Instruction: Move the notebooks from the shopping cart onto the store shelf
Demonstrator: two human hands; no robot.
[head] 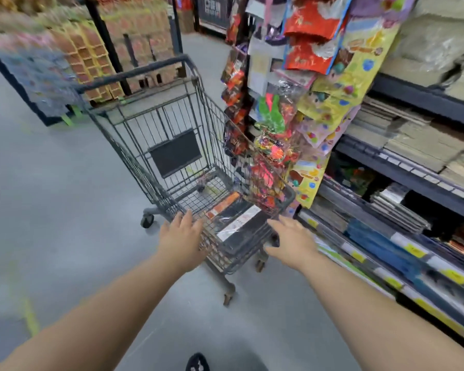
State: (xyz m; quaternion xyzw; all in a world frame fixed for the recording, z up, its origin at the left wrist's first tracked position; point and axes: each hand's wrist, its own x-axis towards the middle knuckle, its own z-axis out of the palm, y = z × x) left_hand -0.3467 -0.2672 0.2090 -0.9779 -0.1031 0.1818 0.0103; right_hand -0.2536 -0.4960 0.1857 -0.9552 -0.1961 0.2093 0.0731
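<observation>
A grey wire shopping cart point(156, 124) stands in the aisle ahead of me. Dark plastic-wrapped notebooks point(243, 224) with white and orange labels lie flat in the near end of its basket. My left hand point(181, 236) hovers at the cart's near left rim, fingers apart and holding nothing. My right hand point(291, 242) reaches over the near right corner, also open and empty. The store shelf point(402, 172) runs along the right, its tiers stacked with flat paper goods and notebooks.
Colourful hanging packets point(273, 145) dangle from the shelf end, brushing the cart's right side. Another display rack point(65, 65) stands at the back left. Grey floor point(51, 196) spreads to the left. My shoe point(197, 364) shows at the bottom edge.
</observation>
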